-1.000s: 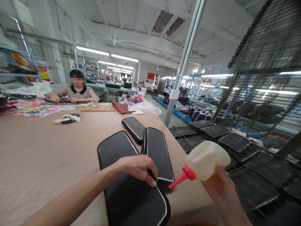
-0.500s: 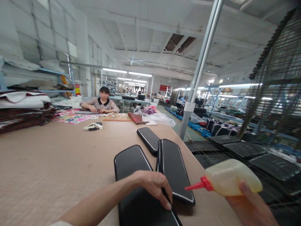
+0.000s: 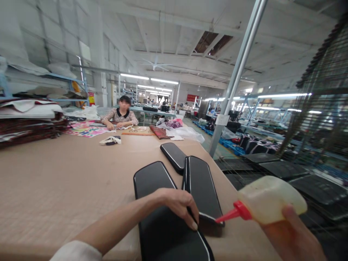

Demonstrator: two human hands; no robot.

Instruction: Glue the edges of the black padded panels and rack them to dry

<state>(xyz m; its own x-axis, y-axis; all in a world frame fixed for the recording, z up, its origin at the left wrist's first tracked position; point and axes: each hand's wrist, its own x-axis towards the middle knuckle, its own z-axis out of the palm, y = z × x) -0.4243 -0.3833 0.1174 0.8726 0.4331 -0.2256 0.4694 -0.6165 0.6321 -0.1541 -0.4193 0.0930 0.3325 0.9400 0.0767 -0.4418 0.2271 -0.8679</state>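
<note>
One bottle [image 3: 272, 197]: in right hand [image 3: 296, 230], fingers wrapped round it
Large black panel [image 3: 165, 233]: under left hand [image 3: 179, 204], fingers clamped on its edge

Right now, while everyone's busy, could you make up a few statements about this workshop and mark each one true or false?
1. The right hand holds a bottle. True.
2. The nozzle is blue. False: it is red.
3. The left hand pinches the nearest panel at its edge. True.
4. The nearest panel is white. False: it is black, with a pale line along its edge.
5. A co-worker is across the table. True.
</note>
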